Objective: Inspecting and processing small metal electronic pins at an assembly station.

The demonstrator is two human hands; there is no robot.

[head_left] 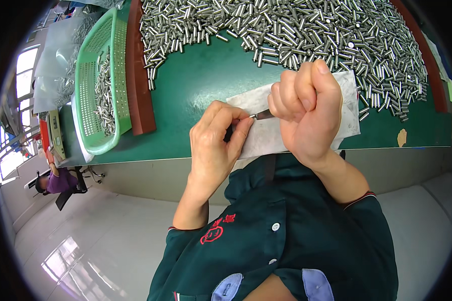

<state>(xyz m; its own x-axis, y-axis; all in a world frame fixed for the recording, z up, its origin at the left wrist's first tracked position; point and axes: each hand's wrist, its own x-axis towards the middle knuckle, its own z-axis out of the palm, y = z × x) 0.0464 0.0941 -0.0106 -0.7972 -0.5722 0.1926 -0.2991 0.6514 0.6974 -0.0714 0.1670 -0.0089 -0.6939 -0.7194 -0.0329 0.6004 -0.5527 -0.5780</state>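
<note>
My left hand (218, 138) and my right hand (306, 108) meet above the front edge of a green table (201, 85). Between them spans a small shiny metal pin (262, 115). The left thumb and fingers pinch one end; the right hand is curled in a fist around the other end. Under the hands lies a white cloth or paper sheet (266, 135). A large heap of similar silver metal pins (296, 30) covers the far part of the table.
A light green perforated plastic basket (93, 80) with several pins in it stands at the left, next to a brown raised strip (138, 70). Another brown strip (427, 55) borders the right. A seated person (55, 180) is at the far left on the pale floor.
</note>
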